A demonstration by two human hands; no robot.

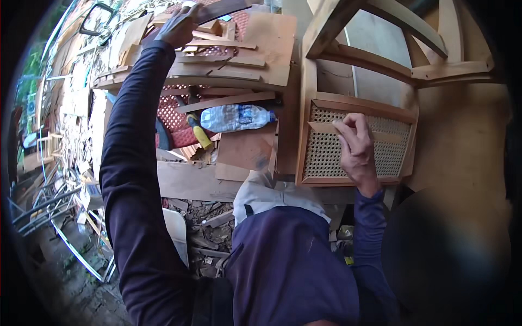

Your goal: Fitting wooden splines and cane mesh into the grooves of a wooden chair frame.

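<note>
A wooden chair frame (359,101) with a woven cane panel (326,157) lies in front of me on the right. A thin, light wood strip (387,137) runs across the cane. My right hand (358,148) is over the panel, thumb and fingers pinched on the strip near its left end. My left arm stretches far out to the upper left. There my left hand (179,28) has its fingers curled beside a dark flat piece (224,10), with something small and white at its fingertips. What it grips is not clear.
Wood offcuts (223,61) and a flat board (272,46) cover the bench at the upper middle. Nearer lie a plastic bottle (236,118) and a tool with a yellow-and-black handle (199,132). Metal tubes (46,206) and scraps crowd the left; wood debris (204,244) litters the ground.
</note>
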